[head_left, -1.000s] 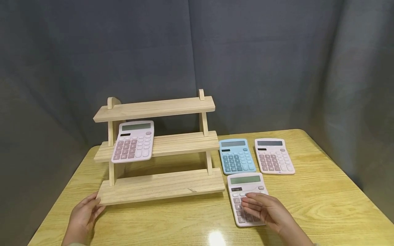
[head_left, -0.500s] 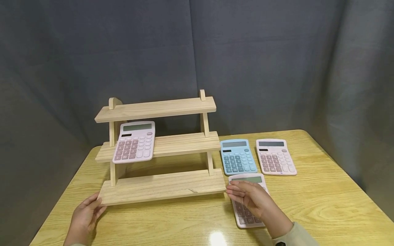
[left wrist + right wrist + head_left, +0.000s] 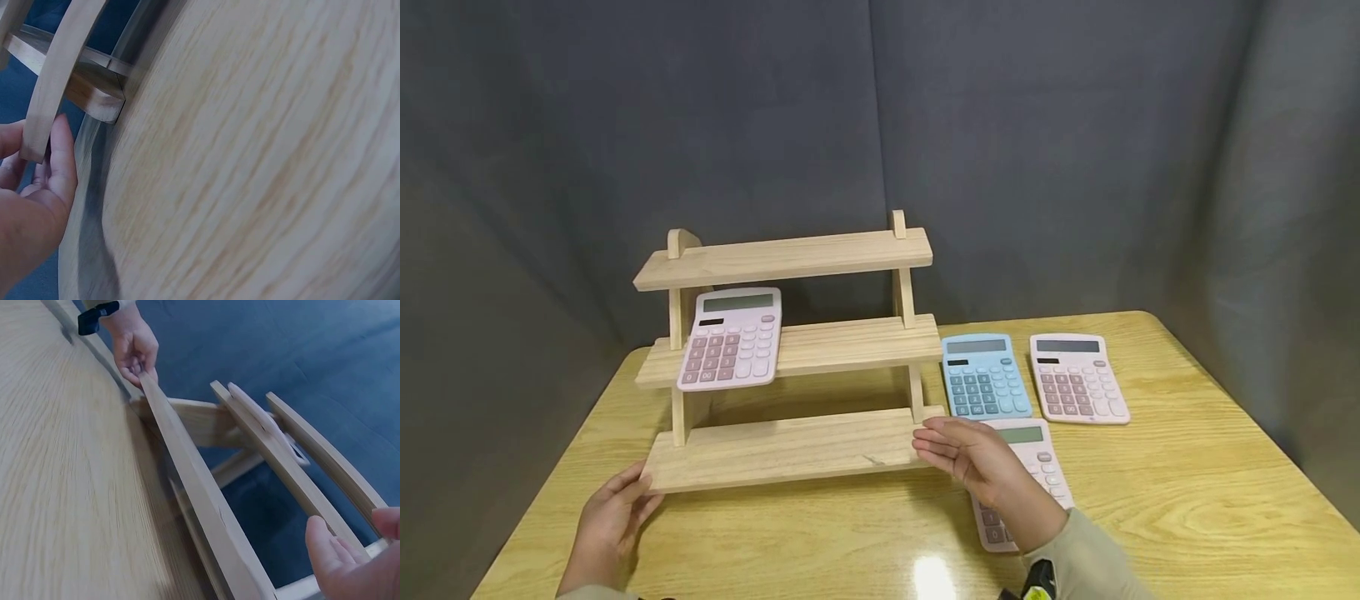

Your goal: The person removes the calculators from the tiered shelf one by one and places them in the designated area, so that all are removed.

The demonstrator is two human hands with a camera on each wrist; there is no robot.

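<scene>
A three-tier wooden display rack [image 3: 790,446] stands on the table in the head view. My left hand [image 3: 606,523] pinches the left end of its bottom shelf, thumb above and fingers below; the left wrist view shows the board [image 3: 47,106] between thumb and fingers. My right hand [image 3: 977,461] is at the right end of that shelf, its fingers fairly straight; whether it touches the wood cannot be told. A pink calculator [image 3: 732,340] leans on the left of the middle shelf. Another pink calculator [image 3: 1047,467] lies partly hidden under my right hand and forearm.
Right of the rack, a blue calculator [image 3: 987,377] and a further pink calculator [image 3: 1078,379] lie face up on the wooden table [image 3: 1195,467]. A dark grey curtain [image 3: 1015,167] hangs behind the table.
My right hand has moved left from over the nearest pink calculator to the right end of the bottom shelf. My left hand keeps its hold, and the rack stays in place.
</scene>
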